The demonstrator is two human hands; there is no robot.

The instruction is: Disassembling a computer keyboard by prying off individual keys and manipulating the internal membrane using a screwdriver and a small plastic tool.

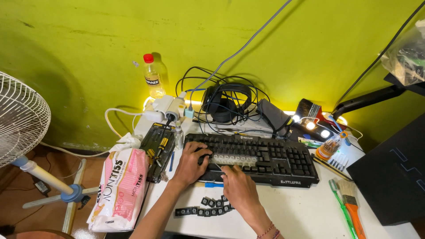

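Both hands on keyboard (261, 157) near desk (305, 212) front edge: left hand (191, 161) curled at its left end, right hand (237, 186) flat-ish, grip unclear; loose keycaps (206, 207) below.

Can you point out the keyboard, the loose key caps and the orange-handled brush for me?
keyboard (283, 161): head view, on its right-hand block of black keys.
loose key caps (208, 208): head view, middle of the row lying on the white table.
orange-handled brush (354, 212): head view, on the orange handle.

fan (17, 117) cut off left; right-hand fingers (228, 171) hidden
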